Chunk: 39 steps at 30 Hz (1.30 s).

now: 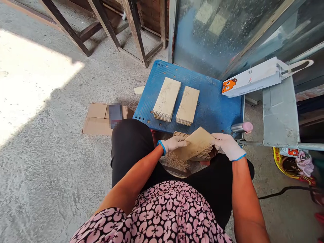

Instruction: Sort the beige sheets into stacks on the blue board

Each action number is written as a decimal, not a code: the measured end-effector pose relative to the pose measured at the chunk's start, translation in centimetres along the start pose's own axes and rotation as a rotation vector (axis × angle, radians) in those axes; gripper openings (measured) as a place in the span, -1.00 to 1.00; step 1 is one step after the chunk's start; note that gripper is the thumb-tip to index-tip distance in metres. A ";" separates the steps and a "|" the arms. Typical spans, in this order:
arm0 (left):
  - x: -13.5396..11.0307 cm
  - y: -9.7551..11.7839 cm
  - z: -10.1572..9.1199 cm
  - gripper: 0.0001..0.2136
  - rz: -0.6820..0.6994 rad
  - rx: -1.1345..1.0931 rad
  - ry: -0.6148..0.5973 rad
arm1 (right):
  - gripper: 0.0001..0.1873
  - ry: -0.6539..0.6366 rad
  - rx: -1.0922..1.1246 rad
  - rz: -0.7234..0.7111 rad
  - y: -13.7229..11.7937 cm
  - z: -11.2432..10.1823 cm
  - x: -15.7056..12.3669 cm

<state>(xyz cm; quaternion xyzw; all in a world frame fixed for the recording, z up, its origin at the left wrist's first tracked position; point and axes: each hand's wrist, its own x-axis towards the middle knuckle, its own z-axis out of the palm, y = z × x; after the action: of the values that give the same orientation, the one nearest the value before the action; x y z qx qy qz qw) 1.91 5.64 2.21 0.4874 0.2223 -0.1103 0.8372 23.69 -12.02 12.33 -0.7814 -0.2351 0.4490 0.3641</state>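
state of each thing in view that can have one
pale panel: held by its edges
left hand: gloved, gripping panel
right hand: gloved, gripping panel
left panel stack: flat on blue table
right panel stack: flat on blue table
flask: pink lid on
white bag: handles sticking out
yellow bag: open

Workshop, stacked boards (167,98), concrete floor (63,168)

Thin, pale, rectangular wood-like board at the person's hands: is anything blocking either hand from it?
Nothing visible blocks them: the left hand and right hand both hold the thin, pale, rectangular wood-like board. Only white fabric gloves with blue cuffs come between.
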 end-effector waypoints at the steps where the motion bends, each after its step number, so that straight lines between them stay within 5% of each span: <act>1: 0.1 0.2 0.5 -0.44 0.021 0.007 0.062 | -0.61 0.002 0.007 -0.013 -0.5 -0.6 0.1; 6: 0.9 1.7 2.2 -0.50 0.126 0.058 0.336 | -0.57 0.046 0.146 -0.015 -1.9 -1.4 2.1; 9: 2.0 3.6 2.0 -0.57 0.117 -0.028 0.465 | -0.48 0.237 0.410 -0.082 -2.2 -0.1 3.9; 14: 5.7 8.4 -0.1 -0.65 0.095 -0.242 0.567 | -0.41 0.341 0.550 -0.177 -2.1 4.1 7.4; 20: 10.2 12.7 -3.1 -0.72 0.060 -0.188 0.672 | -0.51 0.493 0.509 -0.174 -1.7 8.3 13.2; 23: 11.3 13.7 -3.5 -0.71 0.035 -0.064 0.681 | -0.53 0.549 0.610 -0.128 -1.5 9.1 16.2; 29: 12.1 14.9 -2.7 -0.67 -0.101 0.543 0.782 | -0.55 0.527 0.610 -0.054 0.1 8.8 20.2; 39: 13.1 14.7 -4.1 -0.40 -0.278 0.890 0.806 | -0.42 0.454 0.524 -0.062 0.4 9.9 22.6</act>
<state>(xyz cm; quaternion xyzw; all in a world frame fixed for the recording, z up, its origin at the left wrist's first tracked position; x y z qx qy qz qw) 18.17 16.95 5.44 0.7597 0.5156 -0.1077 0.3814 26.01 6.99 -3.26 -0.7338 -0.0484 0.2976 0.6088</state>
